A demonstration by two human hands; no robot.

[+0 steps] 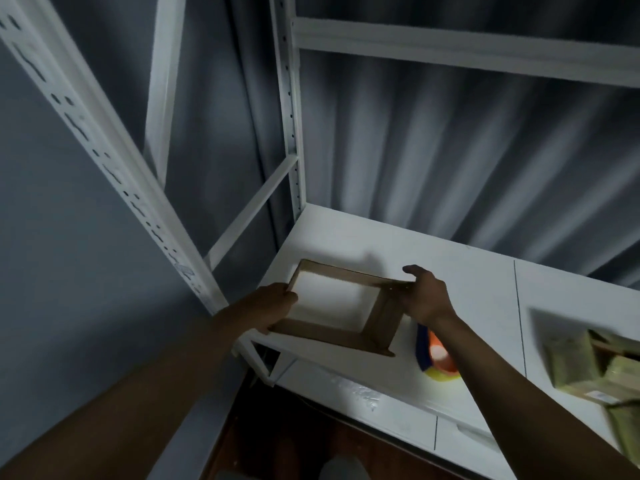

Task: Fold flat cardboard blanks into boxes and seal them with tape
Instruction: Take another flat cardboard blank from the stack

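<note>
Both hands (277,306) (427,296) on open cardboard box (381,315) at shelf (467,282) corner

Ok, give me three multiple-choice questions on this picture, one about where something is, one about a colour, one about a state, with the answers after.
1. Where does the tape dispenser lie?
A. on the white shelf, under the right wrist
B. inside the cardboard box
C. on the floor

2. What colour is the shelf frame?
A. black
B. white
C. red

3. What state is the box in?
A. still a flat blank
B. closed and taped
C. opened into a frame, the shelf showing through

Answers: 1 A, it sits beside the box beneath the right arm. 2 B, its posts are white. 3 C, the left hand and right hand hold its opposite sides open.
</note>
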